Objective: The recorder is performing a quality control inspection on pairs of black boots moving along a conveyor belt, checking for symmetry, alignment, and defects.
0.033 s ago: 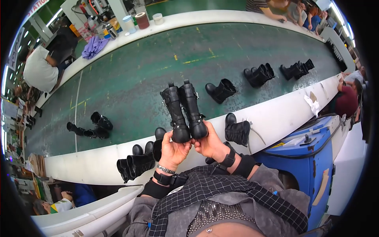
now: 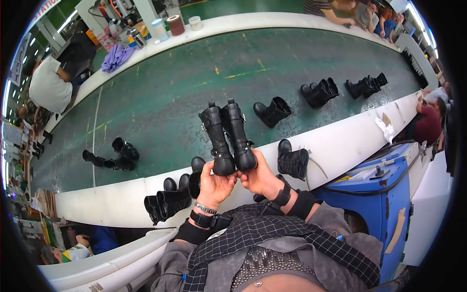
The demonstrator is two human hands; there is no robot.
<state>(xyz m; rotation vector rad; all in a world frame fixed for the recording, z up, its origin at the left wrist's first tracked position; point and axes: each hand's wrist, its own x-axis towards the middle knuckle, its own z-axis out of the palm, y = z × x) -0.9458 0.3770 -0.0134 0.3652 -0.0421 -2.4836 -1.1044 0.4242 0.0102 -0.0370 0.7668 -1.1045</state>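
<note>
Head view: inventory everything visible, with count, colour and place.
Green surface: 1, green, centre
White ledges: 2, white, near and far sides
Held boots: 2, black, centre
Other boots: many, black, green surface and near ledge
Containers: 3, whitish or dark red, far ledge
Cloth: 1, purple, far ledge
Machine: 1, blue, right
Crumpled piece: 1, white, near ledge
Other people: several, mixed clothing, rim
Checked garment: 1, black and white, wearer
Watch: 1, silver, left wrist
Left hand: 1, bare, left held boot
Right hand: 1, bare, right held boot
</note>
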